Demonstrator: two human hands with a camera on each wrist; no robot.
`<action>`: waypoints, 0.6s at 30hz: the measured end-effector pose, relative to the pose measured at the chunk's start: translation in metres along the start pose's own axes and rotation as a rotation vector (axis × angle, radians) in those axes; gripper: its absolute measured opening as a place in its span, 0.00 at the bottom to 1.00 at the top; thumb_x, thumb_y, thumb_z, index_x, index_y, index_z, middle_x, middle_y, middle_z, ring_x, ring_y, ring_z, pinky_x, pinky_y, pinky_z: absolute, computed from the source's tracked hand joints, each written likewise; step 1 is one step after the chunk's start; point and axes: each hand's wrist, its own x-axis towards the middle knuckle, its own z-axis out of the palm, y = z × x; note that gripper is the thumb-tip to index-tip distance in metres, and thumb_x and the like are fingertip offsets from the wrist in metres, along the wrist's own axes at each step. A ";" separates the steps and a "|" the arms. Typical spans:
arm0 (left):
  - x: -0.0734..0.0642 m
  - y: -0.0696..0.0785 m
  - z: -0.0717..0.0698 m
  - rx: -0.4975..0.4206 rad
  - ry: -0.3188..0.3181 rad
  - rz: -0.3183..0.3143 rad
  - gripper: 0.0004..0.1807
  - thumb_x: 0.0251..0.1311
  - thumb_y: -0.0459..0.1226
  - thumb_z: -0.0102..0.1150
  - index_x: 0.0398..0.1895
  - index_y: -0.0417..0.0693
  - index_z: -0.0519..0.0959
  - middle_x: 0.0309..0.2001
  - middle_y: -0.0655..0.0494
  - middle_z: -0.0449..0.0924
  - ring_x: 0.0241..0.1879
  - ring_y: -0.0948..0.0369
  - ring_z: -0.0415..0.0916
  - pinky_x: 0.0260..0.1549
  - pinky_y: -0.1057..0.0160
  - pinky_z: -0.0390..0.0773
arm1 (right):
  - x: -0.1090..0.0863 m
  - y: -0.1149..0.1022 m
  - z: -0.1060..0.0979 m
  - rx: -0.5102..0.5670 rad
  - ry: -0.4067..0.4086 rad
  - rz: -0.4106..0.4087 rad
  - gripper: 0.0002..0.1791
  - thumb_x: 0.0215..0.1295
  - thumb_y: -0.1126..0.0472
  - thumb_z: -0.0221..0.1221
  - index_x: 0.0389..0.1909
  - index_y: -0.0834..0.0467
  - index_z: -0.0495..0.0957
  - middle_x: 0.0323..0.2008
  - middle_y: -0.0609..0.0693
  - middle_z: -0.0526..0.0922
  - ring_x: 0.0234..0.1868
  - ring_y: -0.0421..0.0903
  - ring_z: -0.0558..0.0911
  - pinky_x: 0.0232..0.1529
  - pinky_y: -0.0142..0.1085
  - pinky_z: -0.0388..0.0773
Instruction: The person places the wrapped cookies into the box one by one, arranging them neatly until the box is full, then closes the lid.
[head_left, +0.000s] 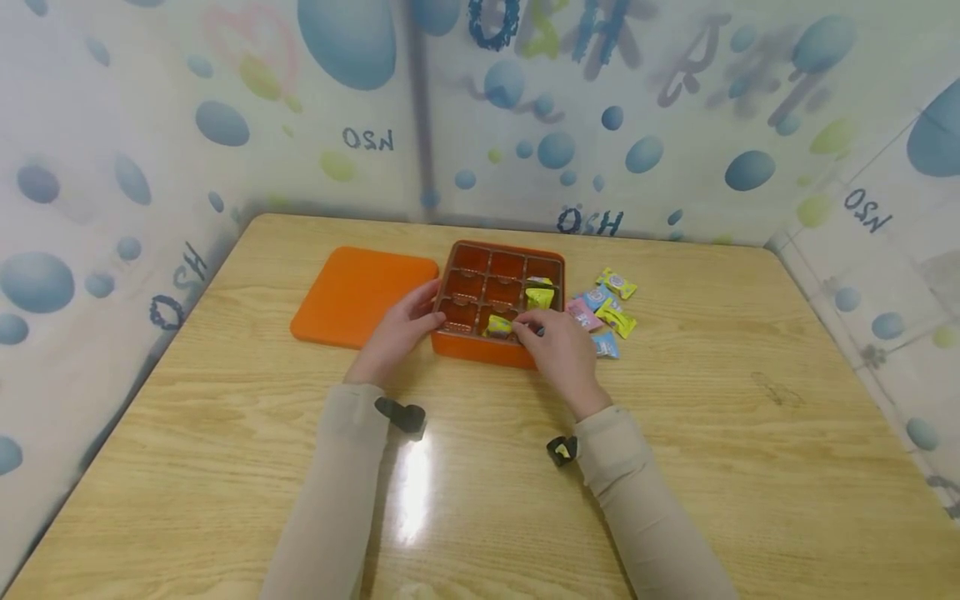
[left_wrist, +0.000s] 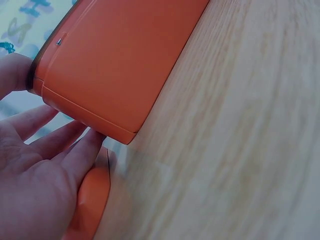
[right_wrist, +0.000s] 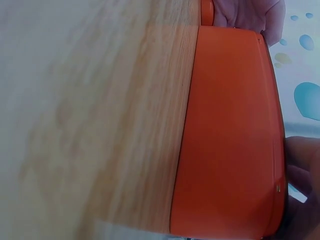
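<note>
An orange box [head_left: 483,348] with a divided brown insert stands on the table. Small yellow wrapped candies [head_left: 539,297] lie in its middle right compartment, and another yellow candy [head_left: 499,326] in the front middle one. My left hand [head_left: 397,330] holds the box's left side, thumb at the rim and fingers along the outer wall [left_wrist: 90,107]. My right hand [head_left: 564,350] reaches over the front right corner, its bent fingertips close beside the front middle candy. It covers most of the front right compartment; I cannot tell whether its fingers pinch anything.
Left of the box lies a flat orange lid [head_left: 360,296], close to my left hand. Several loose candies in yellow, blue and pink wrappers [head_left: 600,296] are heaped right of the box. A patterned wall [head_left: 480,150] borders the back of the wooden table [head_left: 480,500].
</note>
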 end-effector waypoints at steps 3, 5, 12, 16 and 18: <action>0.000 0.001 0.001 0.005 0.001 0.001 0.30 0.61 0.33 0.48 0.67 0.47 0.55 0.64 0.46 0.57 0.62 0.53 0.56 0.59 0.53 0.57 | 0.000 0.000 0.000 -0.009 0.000 -0.005 0.12 0.59 0.47 0.55 0.36 0.47 0.82 0.22 0.41 0.77 0.17 0.41 0.69 0.13 0.34 0.62; 0.000 0.001 0.001 0.001 0.000 0.002 0.30 0.62 0.32 0.48 0.67 0.47 0.54 0.65 0.46 0.56 0.62 0.53 0.56 0.59 0.53 0.57 | 0.000 0.000 0.000 -0.016 -0.003 -0.009 0.12 0.59 0.47 0.55 0.37 0.47 0.82 0.21 0.40 0.76 0.17 0.42 0.68 0.12 0.34 0.61; 0.000 0.002 0.001 -0.018 -0.007 0.001 0.30 0.62 0.32 0.47 0.67 0.46 0.54 0.65 0.46 0.56 0.62 0.53 0.55 0.59 0.54 0.56 | 0.000 0.002 0.000 -0.029 0.007 -0.025 0.11 0.59 0.49 0.55 0.38 0.47 0.82 0.21 0.41 0.76 0.17 0.41 0.68 0.13 0.34 0.62; 0.000 0.002 0.001 -0.015 -0.006 0.000 0.30 0.62 0.32 0.48 0.67 0.47 0.54 0.65 0.46 0.56 0.63 0.54 0.55 0.59 0.54 0.56 | 0.001 0.002 0.000 -0.024 -0.004 -0.023 0.10 0.60 0.50 0.55 0.38 0.48 0.81 0.22 0.41 0.76 0.17 0.41 0.68 0.14 0.34 0.63; 0.000 0.002 0.000 -0.011 -0.007 0.001 0.30 0.62 0.32 0.48 0.67 0.47 0.54 0.65 0.46 0.56 0.63 0.54 0.55 0.59 0.54 0.56 | 0.001 0.003 -0.001 -0.019 -0.019 -0.024 0.10 0.60 0.51 0.55 0.39 0.48 0.80 0.23 0.42 0.77 0.17 0.42 0.68 0.14 0.34 0.63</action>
